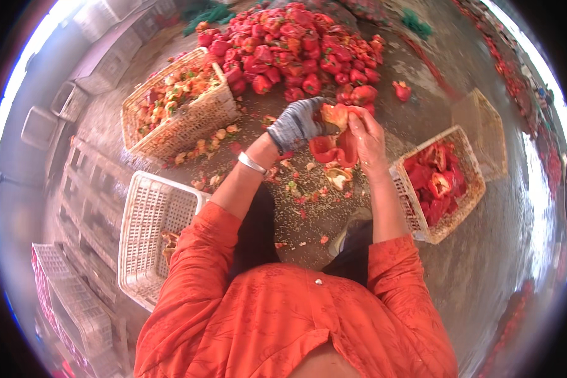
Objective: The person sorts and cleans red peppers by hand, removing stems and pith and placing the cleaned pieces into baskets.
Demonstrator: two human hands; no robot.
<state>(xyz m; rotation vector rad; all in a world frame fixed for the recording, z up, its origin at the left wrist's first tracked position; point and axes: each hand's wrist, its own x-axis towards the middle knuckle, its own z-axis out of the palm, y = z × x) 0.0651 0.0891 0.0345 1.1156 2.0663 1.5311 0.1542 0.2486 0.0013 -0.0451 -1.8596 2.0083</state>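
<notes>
A split red bell pepper (324, 149) is spread apart between my two hands, its pale orange inner side facing up. My left hand (298, 125), in a grey striped knit glove, is closed at its left side, with the fingertips partly hidden. On the right edge, my bare right hand (367, 140) pinches the flesh between thumb and fingers. Just below lies a pale pepper scrap (339, 177) on the floor, among scattered seeds. Beyond my hands rises a large pile of whole red peppers (290, 47).
A basket of pepper cores (170, 104) stands far left. At right is a basket (469, 189) with red pepper pieces (438, 179). A white crate (146, 233) sits left of my legs, near a wooden pallet (85, 195). One loose pepper (402, 91) lies right of the pile.
</notes>
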